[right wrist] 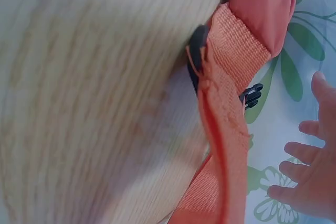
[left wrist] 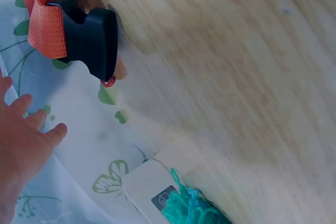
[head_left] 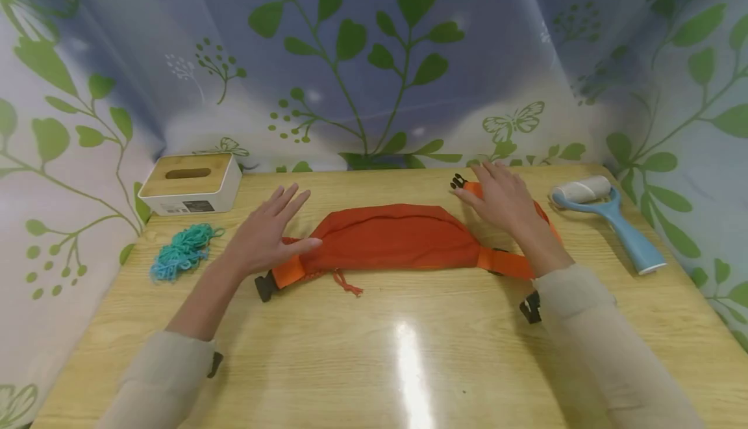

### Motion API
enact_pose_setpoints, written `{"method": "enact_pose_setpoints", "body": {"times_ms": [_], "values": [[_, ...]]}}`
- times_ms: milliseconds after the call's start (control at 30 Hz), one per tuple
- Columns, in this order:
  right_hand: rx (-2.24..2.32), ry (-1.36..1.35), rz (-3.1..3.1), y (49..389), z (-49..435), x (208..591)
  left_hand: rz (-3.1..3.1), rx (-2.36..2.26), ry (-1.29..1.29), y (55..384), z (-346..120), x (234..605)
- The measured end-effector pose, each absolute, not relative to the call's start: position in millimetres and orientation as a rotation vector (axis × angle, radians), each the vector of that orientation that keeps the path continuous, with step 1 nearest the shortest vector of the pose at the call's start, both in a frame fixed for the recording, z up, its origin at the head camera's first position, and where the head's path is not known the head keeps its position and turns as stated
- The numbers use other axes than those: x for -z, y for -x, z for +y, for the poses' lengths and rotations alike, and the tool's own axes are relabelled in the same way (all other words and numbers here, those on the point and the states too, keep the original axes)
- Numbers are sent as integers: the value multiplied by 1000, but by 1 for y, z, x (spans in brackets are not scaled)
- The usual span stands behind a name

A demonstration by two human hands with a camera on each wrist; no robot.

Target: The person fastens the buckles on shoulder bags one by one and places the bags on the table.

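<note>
A red waist pack [head_left: 397, 237] lies flat across the middle of the table, a short red cord [head_left: 348, 283] hanging from its front edge. My left hand [head_left: 263, 234], fingers straight and thumb spread, is over the pack's left end near a black buckle [head_left: 265, 285] on a short orange strap. In the left wrist view that buckle [left wrist: 89, 38] shows up close. My right hand [head_left: 499, 198], fingers extended, hovers over the orange strap [head_left: 507, 263] on the right, partly hiding it. Beyond the right thumb lies a black clip [head_left: 458, 182]. Neither hand grips anything.
A white tissue box [head_left: 189, 185] with a wooden lid stands at the back left. In front of it lies a bundle of teal yarn [head_left: 186, 250]. A blue-handled lint roller [head_left: 619, 215] is at the right. Another black piece [head_left: 530, 307] shows beside the right sleeve. Patterned curtain [head_left: 362, 59] hangs behind.
</note>
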State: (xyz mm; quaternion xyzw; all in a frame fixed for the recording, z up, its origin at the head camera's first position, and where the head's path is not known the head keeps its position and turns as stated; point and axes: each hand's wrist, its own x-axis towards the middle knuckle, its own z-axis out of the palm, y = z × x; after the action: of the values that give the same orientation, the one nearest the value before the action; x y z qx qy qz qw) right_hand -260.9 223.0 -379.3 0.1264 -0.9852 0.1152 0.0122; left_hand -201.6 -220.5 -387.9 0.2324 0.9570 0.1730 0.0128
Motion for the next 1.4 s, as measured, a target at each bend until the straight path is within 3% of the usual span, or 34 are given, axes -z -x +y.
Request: {"method": "enact_pose_setpoints", "body": {"times_ms": [1400], "values": [[-791, -480, -3132, 296, 227, 371, 2748, -941, -627, 178, -268, 413]]}}
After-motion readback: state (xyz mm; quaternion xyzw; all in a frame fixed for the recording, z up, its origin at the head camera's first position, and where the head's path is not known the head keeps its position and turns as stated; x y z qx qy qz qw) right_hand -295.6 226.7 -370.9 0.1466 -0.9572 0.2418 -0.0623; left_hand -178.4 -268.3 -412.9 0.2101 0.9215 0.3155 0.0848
